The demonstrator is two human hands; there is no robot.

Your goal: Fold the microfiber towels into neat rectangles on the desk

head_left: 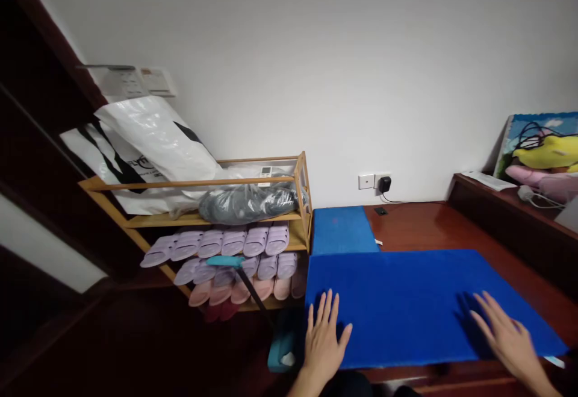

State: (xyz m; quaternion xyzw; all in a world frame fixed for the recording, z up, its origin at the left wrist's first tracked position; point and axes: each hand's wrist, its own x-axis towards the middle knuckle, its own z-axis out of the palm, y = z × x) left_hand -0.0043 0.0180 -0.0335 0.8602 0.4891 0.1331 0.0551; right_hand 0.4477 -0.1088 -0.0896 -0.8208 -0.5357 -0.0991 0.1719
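A flat, dark blue mat [406, 306] lies across the wooden surface in front of me. My left hand [324, 340] is over its left front corner, palm down, fingers spread and holding nothing. Toward the right end of the mat, my right hand [506, 334] is also open, with a dark shadow beside it on the blue. Whether either palm presses on the mat or hovers just above it I cannot tell. Behind the mat lies a lighter blue pad [343, 228], partly covered by it.
At left stands a wooden shoe rack [308, 228] with lilac slippers [233, 241], pink slippers [220, 293] and white bags [158, 138]. A teal dustpan [280, 340] sits beside it. A black plug [384, 184] is in the wall. A raised ledge [487, 204] at right holds plush toys [553, 152].
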